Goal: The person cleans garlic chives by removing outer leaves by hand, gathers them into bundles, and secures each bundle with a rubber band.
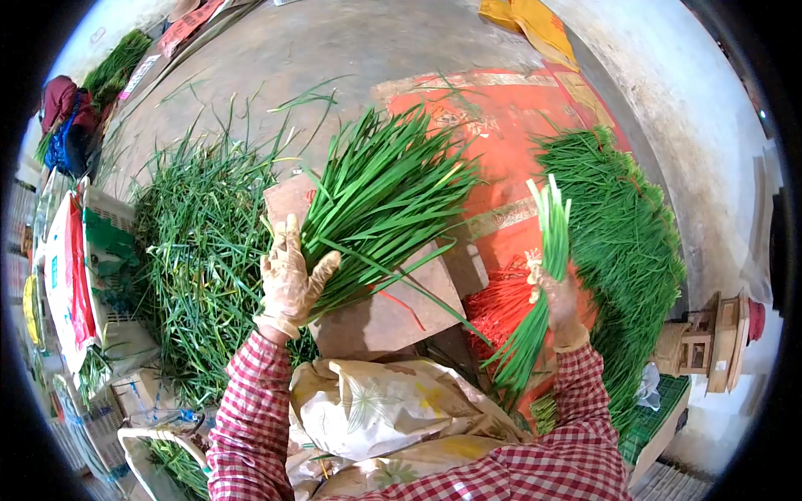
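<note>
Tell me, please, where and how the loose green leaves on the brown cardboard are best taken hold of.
Grip the loose green leaves at their lower-left end, coming from the left, where the open left hand is. They look narrower there and fan out toward the picture's upper right, so a grasp there would probably gather more than one at the spread tips.

The grey, mottled floor [376, 46] extends toward 12 o'clock, with an orange sheet [505, 171] laid over its 1 to 2 o'clock sector and a yellow sheet [539, 29] at 1 o'clock. A pale, stained right wall [668, 100] bounds the area at 2 o'clock; a pale left wall [104, 35] appears at 10 o'clock. Wooden furniture [728, 338] stands between 3 and 4 o'clock, under bright lighting.
</note>
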{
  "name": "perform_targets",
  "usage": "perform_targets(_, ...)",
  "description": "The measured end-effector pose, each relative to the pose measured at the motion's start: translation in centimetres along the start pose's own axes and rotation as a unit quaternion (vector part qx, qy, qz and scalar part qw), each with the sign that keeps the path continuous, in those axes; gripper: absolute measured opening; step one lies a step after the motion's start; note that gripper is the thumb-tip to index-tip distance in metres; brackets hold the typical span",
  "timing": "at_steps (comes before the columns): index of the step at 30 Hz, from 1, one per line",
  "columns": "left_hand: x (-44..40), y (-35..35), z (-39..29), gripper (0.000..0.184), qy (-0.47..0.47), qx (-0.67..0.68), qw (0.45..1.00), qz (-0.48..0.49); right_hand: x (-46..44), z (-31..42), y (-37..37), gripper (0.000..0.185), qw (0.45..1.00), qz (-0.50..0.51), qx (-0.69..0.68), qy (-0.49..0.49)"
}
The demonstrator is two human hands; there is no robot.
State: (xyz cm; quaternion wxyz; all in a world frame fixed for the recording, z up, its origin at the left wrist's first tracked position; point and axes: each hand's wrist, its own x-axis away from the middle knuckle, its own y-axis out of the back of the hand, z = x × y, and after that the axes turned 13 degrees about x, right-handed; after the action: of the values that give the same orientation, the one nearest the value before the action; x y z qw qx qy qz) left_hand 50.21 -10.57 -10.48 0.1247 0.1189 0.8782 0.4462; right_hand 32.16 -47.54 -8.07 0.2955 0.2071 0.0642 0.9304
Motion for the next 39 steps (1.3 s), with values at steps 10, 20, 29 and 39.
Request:
perform_targets(10, 0.4, -0.2, -3.0, 0.129, 0.096, -0.071, 0.99, 0.074, -3.7, 7.7, -4.8, 0.033, 0.996, 0.062, -0.032, 0.055)
perform_targets(20, 0.4, -0.1, -3.0, 0.132, 0.1, -0.06, 0.99, 0.085, -6.4, 9.2, -9.1, 0.021, 0.994, 0.002, -0.011, 0.113)
perform_targets(29, 0.3, -0.1, -3.4, 0.14, 0.1, -0.092, 0.984, 0.119, -5.4, 3.3, -4.0, 0.021, 0.997, -0.065, 0.012, -0.046)
perform_targets(39, 0.2, 0.3, -3.5, 0.14, 0.096, -0.088, 0.983, 0.128, -8.7, 3.8, -10.3, 0.023, 0.997, 0.077, 0.018, 0.009)
